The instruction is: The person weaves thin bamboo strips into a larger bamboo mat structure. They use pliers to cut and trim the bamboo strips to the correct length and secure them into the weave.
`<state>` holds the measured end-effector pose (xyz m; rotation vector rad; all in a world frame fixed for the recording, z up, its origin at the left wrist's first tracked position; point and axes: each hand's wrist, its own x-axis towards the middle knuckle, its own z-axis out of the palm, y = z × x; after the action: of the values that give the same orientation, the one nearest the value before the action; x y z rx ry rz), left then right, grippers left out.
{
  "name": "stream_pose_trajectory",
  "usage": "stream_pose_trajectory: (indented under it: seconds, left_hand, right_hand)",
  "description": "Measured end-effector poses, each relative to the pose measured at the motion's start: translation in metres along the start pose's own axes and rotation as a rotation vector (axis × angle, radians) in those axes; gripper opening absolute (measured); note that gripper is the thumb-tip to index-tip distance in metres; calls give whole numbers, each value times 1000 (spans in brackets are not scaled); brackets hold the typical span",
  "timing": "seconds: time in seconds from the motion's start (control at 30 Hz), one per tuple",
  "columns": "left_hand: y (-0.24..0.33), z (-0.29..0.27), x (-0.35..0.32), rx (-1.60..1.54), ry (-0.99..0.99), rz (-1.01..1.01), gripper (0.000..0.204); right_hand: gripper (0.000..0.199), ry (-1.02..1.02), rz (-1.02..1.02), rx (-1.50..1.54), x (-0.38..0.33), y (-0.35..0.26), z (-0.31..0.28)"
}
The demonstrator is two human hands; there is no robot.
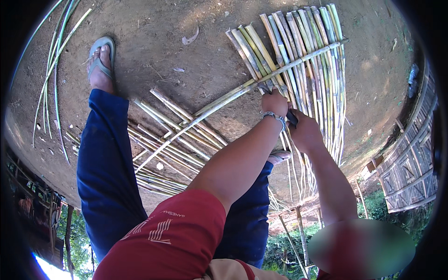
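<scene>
A long bamboo crosspiece [312, 55] lies slantwise over a row of bamboo canes [322, 88] on the ground. My left hand [275, 101], with a woven band at its wrist, is closed at the crosspiece beside the canes. A small grey piece shows at its fingertips; its kind is unclear. Just right of and below it, my right hand [306, 133] is closed around a dark, handle-like object [292, 117]. The hand and canes hide the rest of that object. The two hands are close together over the canes.
More bamboo canes [168, 156] lie crosswise under the crosspiece's lower left part. Long thin green strips [55, 70] rest at the far left. My sandalled left foot [100, 60] stands on bare soil. A woven bamboo wall [406, 163] rises at the right.
</scene>
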<state>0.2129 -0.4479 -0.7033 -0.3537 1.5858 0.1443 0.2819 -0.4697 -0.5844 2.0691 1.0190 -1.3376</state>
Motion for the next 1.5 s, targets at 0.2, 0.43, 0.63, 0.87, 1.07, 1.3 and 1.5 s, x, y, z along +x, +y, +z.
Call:
stream_pose_trajectory:
  seconds: [0.2, 0.43, 0.63, 0.87, 1.07, 1.3, 1.5]
  left_hand:
    - [-37, -4, 67, 483, 62, 291, 41]
    - [-26, 4, 45, 717, 138, 265, 38]
    - [-23, 5, 31, 755, 168, 318, 44]
    - [-20, -21, 34, 728, 28, 376, 52]
    - [11, -62, -1, -58, -363, -49, 32]
    - [19, -42, -8, -214, -304, -209, 24]
    - [17, -22, -12, -331, -234, -173, 26]
  right_hand:
    - [39, -150, 14, 174, 20, 13, -2]
    - [35, -292, 79, 373, 27, 40, 2]
    - [33, -312, 44, 548, 37, 65, 26]
    - [27, -453, 179, 815, 24, 41, 11]
    - [32, -804, 402, 1823, -12, 16, 42]
    - [48, -322, 178, 1195, 1, 13, 33]
    - [43, -54, 7, -238, -24, -46, -31]
